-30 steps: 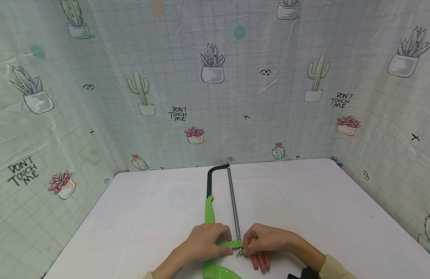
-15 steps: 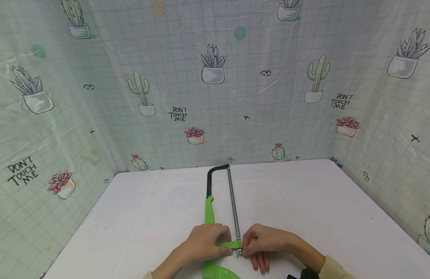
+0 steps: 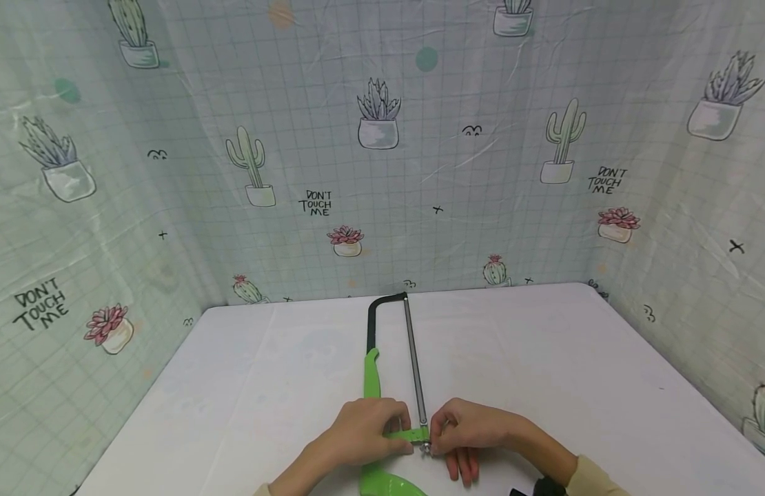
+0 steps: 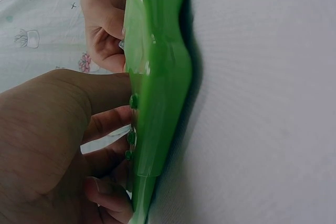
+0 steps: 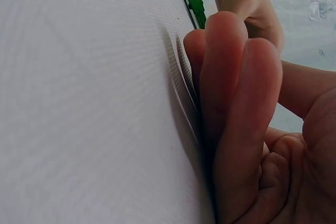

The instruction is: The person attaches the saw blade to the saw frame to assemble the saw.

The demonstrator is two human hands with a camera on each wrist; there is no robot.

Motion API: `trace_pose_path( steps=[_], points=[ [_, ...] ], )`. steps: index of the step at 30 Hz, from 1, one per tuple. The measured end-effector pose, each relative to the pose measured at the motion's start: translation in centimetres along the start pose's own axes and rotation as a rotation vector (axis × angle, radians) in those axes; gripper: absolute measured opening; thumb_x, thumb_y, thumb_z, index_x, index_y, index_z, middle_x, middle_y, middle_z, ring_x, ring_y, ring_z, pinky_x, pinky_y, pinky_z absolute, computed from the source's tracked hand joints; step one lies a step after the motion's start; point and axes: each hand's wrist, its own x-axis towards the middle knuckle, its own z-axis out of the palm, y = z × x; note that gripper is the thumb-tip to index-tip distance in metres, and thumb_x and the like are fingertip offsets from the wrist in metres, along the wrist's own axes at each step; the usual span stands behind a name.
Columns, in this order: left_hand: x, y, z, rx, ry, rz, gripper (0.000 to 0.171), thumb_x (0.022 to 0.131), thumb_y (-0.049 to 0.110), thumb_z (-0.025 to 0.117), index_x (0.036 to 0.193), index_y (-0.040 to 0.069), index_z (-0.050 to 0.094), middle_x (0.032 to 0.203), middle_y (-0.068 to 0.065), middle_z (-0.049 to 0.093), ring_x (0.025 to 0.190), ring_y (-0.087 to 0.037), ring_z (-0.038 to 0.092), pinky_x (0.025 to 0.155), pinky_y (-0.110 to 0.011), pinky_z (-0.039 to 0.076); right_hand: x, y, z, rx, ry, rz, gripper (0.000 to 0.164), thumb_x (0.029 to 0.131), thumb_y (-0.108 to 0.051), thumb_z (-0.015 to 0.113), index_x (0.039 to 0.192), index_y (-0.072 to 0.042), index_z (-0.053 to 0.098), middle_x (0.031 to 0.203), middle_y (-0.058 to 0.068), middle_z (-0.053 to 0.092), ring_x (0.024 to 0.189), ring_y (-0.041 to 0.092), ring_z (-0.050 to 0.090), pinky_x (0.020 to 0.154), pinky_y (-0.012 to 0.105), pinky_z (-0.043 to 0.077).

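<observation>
Hacksaw [image 3: 371, 375] in hand
Left hand [image 3: 370, 432] curls fingers round green frame [image 3: 412, 435]; right hand [image 3: 472, 428], at three o'clock, pinches wing nut [image 3: 425, 448].

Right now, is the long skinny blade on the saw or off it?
On, it seems: the blade reaches from the black frame's far end to the green bracket. I can't tell how tight it is.

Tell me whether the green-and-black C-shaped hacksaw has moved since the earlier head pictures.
No: the green-and-black C-shaped hacksaw shows no visible shift in any direction against the far edge of the flat white tabletop.
</observation>
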Motion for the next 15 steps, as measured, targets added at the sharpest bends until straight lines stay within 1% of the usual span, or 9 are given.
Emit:
trace_pose_path(
  steps=[6,15],
  points=[
    [-0.05,0.11,-0.11,-0.004,-0.005,-0.002,0.022,0.083,0.049,0.081,0.09,0.032,0.07,0.074,0.022,0.056,0.068,0.003,0.049,0.062,-0.022,0.039,0.06,0.01,-0.01,-0.011,0.01,0.01,0.007,0.097,-0.012,0.061,0.096,-0.006,0.065,0.086,0.056,0.056,0.047,0.004,0.064,0.044,0.02,0.05],
    [-0.04,0.12,-0.09,-0.005,-0.003,0.001,0.022,0.083,0.049,0.081,0.09,0.032,0.07,0.074,0.022,0.056,0.068,0.002,0.049,0.062,-0.022,0.039,-0.02,-0.1,0.09,-0.007,0.008,0.008,0.008,0.097,-0.012,0.062,0.095,-0.005,0.066,0.088,0.058,0.053,0.047,0.003,0.064,0.044,0.019,0.049]
  ],
)
